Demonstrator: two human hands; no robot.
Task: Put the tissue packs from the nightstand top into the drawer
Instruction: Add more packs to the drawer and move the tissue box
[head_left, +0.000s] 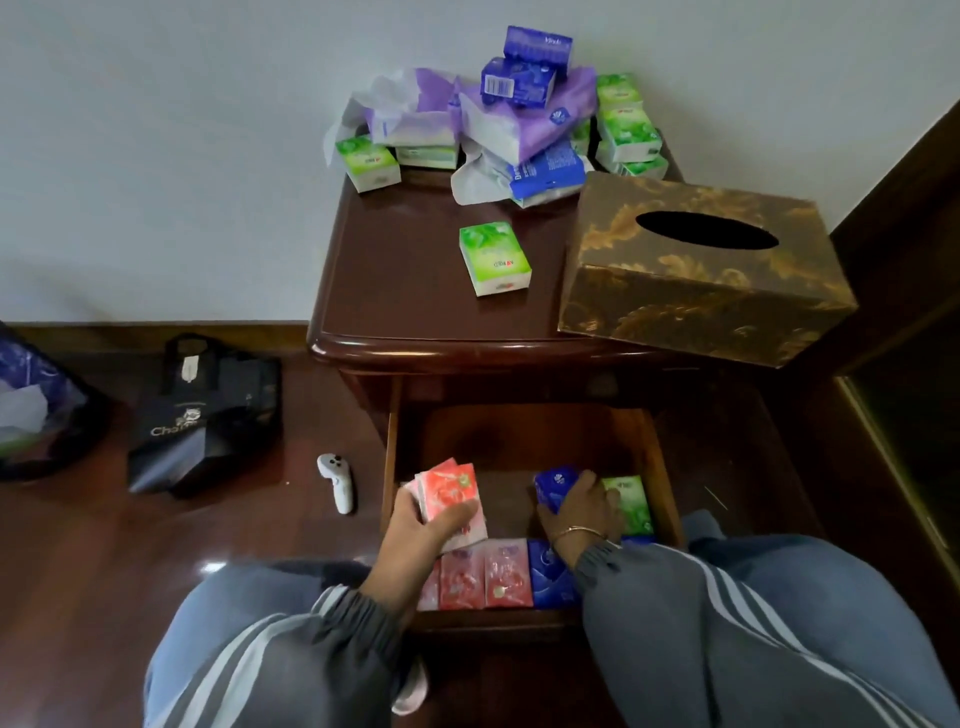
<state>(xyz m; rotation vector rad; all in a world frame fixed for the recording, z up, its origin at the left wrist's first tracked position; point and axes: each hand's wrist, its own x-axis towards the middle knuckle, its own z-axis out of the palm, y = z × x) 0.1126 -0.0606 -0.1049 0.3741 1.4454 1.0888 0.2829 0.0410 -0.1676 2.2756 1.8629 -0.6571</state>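
The drawer (665, 483) of the dark wooden nightstand (395, 291) is pulled out below me. My left hand (421, 535) grips a bundle of red tissue packs (452, 493) over the drawer's left side. My right hand (582, 509) is closed on a blue tissue pack (553, 488) inside the drawer, next to a green pack (631, 504). A row of red packs (488, 579) and a blue pack (548, 574) stands along the drawer's front. On the nightstand top, one green pack (494, 258) lies alone, and a pile of green, purple and blue packs (519, 119) sits at the back.
A gold-patterned tissue box (696, 291) overhangs the nightstand's right front corner. On the floor to the left are a white controller (337, 483), a black shopping bag (208, 415) and a dark bin (36, 405). Dark furniture (904, 312) stands at the right. My knees flank the drawer.
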